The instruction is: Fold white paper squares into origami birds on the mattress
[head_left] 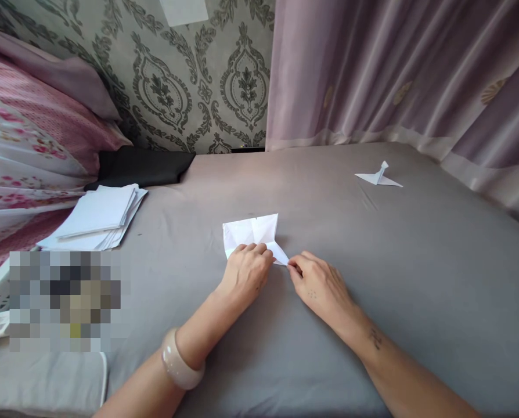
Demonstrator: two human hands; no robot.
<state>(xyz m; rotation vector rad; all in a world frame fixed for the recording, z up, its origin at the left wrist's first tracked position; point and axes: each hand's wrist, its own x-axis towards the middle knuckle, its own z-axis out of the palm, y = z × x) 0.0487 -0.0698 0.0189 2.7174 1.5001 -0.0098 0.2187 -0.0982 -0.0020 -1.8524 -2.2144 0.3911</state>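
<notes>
A partly folded sheet of white paper (251,231) with crease lines lies on the grey cloth surface (320,209) in front of me. My left hand (249,266) rests over its near edge, fingers curled and pressed on the paper, hiding part of it. At the paper's pointed right corner, my right hand (314,276) pinches the tip between thumb and fingers. A bangle circles my left wrist.
A folded white paper figure (380,175) stands at the back right. On the left lie a stack of white paper (100,215) and a black item (144,165). A pixelated patch covers the lower left. Purple curtains (350,69) border the back right.
</notes>
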